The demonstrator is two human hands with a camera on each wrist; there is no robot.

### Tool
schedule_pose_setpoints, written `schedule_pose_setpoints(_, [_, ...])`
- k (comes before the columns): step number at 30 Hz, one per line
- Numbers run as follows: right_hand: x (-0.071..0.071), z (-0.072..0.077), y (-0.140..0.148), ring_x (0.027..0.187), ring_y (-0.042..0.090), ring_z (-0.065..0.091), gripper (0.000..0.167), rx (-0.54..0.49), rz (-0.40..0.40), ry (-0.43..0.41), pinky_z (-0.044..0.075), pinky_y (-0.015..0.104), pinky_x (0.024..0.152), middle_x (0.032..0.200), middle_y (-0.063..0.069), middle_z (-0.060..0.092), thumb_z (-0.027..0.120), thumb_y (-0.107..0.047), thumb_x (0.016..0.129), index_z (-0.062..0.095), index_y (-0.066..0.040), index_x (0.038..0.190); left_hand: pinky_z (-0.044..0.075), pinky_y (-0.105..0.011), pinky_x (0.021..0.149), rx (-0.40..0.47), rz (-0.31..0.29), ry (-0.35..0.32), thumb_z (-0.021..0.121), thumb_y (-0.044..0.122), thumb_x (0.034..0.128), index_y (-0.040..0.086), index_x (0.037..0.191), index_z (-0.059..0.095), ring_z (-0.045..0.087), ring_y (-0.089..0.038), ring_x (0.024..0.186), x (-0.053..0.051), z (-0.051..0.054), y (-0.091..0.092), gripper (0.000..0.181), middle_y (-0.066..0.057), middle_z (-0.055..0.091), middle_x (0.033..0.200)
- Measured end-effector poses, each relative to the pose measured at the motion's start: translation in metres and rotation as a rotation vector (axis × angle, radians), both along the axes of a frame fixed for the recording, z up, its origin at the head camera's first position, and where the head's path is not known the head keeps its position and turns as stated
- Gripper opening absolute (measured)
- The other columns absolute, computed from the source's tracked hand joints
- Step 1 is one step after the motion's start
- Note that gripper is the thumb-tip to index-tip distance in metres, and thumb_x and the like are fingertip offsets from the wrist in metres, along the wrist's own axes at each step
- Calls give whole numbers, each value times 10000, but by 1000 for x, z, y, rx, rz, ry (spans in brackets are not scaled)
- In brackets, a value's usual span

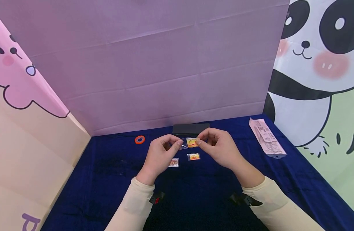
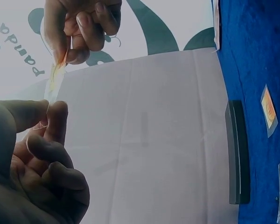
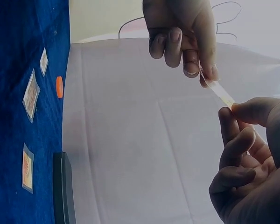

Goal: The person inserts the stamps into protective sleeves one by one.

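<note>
Both hands hold one small clear plastic sleeve with a yellow and orange card [image 1: 192,142], raised above the blue cloth. My left hand [image 1: 162,152] pinches the clear end of the sleeve between thumb and index finger. At the other end, my right hand [image 1: 221,147] pinches the yellow part the same way. Below the hands lie a yellow-orange sleeved card [image 1: 193,156] and a reddish picture card in a sleeve [image 1: 174,162], partly covered by the left hand. A further small sleeved card [image 3: 44,62] shows only in the right wrist view.
A long dark box [image 1: 191,128] stands at the back, just behind the hands. An orange ring-shaped roll [image 1: 139,139] lies left of it. Toward the right edge is a pink printed packet [image 1: 267,138]. Fabric walls enclose the blue table [image 1: 107,183].
</note>
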State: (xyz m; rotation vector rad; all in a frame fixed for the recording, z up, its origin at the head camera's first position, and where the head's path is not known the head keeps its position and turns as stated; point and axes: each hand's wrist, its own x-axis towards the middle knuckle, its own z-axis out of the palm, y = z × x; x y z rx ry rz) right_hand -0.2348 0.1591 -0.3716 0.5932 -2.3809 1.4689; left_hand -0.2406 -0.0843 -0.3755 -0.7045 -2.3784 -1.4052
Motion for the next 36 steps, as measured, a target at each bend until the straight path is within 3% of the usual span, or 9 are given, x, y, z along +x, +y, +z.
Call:
schedule_pose_setpoints(9, [1,1,1,653,243,523,105,4,-4,-8,416,287,542,793,21,619,764,-230,988,759,-152,1058,413,-301,524,-6,-8,-9,655,219,1061,239,1171,785,498,-176,590,1,2,0,172,123,749,914])
schedule_pose_setpoints(20, [-3,1,7,640,254,508,97,-13,-4,4,404,293,515,779,39,608,740,-211,1004,783,-167,1079,384,-290,506,29,33,0,671,258,1052,206,1097,792,490,-192,587,0,2,0,139,138,760,908])
schedule_pose_setpoints(36, [0,-1,4,664,246,519,123,-3,1,-24,409,295,534,809,45,601,726,-195,1013,793,-172,1113,430,-297,552,14,31,44,692,231,1037,229,1106,806,510,-165,617,1,1,0,133,105,707,936])
